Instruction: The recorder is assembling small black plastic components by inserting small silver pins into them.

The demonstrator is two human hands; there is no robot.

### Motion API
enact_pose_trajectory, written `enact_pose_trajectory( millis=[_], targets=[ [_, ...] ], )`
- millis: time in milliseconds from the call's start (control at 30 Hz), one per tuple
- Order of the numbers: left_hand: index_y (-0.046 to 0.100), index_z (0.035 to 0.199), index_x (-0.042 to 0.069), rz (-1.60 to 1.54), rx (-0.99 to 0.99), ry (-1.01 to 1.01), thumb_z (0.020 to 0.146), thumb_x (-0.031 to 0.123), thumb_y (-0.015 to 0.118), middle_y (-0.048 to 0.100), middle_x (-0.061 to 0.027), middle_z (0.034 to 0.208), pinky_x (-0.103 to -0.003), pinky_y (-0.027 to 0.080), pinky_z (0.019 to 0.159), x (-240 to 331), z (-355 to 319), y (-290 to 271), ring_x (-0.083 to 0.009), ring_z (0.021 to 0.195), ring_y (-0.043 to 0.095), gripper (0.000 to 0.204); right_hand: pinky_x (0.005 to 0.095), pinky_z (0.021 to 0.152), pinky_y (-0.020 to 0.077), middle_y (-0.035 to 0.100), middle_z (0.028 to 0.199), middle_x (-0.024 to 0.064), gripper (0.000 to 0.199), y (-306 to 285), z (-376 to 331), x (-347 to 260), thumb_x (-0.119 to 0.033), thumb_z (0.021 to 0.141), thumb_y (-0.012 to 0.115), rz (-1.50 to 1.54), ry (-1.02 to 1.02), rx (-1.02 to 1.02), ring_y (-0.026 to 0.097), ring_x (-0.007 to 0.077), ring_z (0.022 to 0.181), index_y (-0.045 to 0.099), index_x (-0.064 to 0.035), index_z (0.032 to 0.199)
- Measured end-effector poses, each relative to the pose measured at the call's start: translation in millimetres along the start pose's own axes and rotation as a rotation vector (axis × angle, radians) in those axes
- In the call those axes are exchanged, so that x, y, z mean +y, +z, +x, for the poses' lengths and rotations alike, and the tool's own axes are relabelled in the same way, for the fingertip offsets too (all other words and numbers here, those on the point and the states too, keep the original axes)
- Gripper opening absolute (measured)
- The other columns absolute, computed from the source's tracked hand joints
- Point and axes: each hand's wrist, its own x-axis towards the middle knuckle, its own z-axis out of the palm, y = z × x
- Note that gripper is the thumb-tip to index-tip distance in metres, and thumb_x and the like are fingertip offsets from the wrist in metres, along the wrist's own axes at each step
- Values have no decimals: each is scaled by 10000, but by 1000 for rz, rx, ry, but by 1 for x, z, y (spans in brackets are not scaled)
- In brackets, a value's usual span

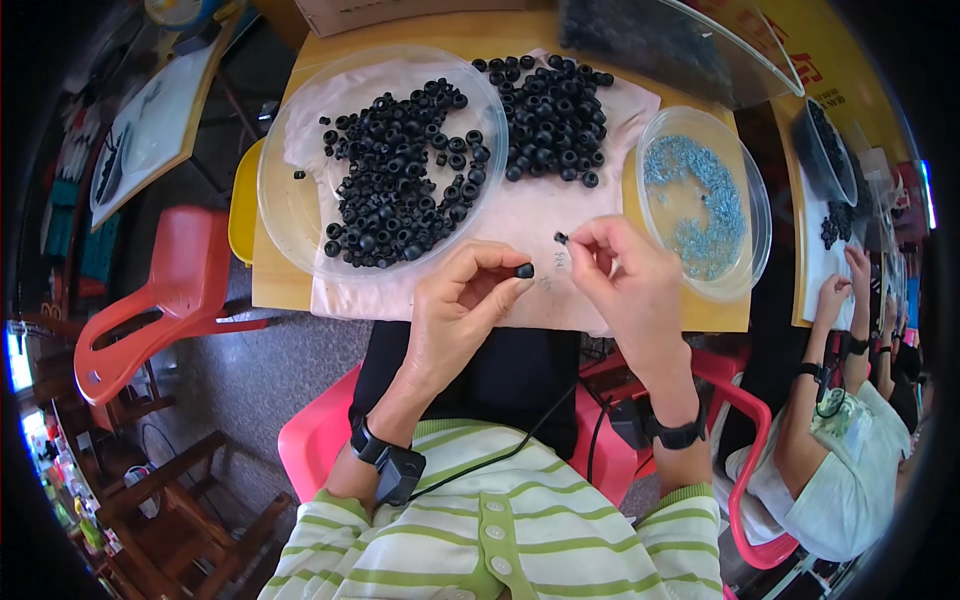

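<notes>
While pinching black bead (pixel 524 270) at fingertips with left hand (pixel 450 310) and smaller black piece (pixel 560 238) with right hand (pixel 635 285), 1–2 o'clock of bead, liable to drop either: held by tips only, rounded, slick-looking. If slipped, likely to roll across pink cloth (pixel 545 205) or off table (pixel 715 316) at 6 o'clock, toward lap (pixel 525 395). Could get lost among look-alikes in clear dish (pixel 300 230) at 10 or loose pile (pixel 555 115) at 12. Might nudge blue-bits tub (pixel 675 215) at 2 by swinging right hand wide. Cannot tell bead's hole direction.
</notes>
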Motion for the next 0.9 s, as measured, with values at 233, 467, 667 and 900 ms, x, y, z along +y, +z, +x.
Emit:
enact_pose_trajectory(
  millis=[233,467,667,900],
  targets=[
    [641,1062,-17,-16,-22,8,857,-68,647,590,-34,1033,-218,492,818,-1,0,-1,-86,931,598,211,369,595,485,606,801,134,127,15,7,23,7,797,669,-186,-99,44,611,312,687,592,-21,895],
    [624,1073,-8,-36,-18,9,872,-34,656,612,-22,1032,-173,473,694,-2,-1,-1,-54,856,585,205,376,628,494,595,805,111,111,4,-9,7,-20,810,669,-172,-59,-16,611,313,718,616,-44,904],
    [627,1086,-4,-66,-14,-89,881,4,657,646,-36,1006,-199,499,731,4,-2,-3,-79,840,614,207,366,646,502,593,812,96,123,8,-14,7,-20,778,683,-265,-122,-17,614,298,742,647,-58,889],
    [618,1085,-3,-487,-47,-223,900,57,639,668,-98,1003,-255,530,786,17,-13,-1,-147,857,650,196,295,580,481,635,854,75,105,2,-16,1,-26,805,707,35,67,-50,621,187,712,671,-48,901]
  ],
)
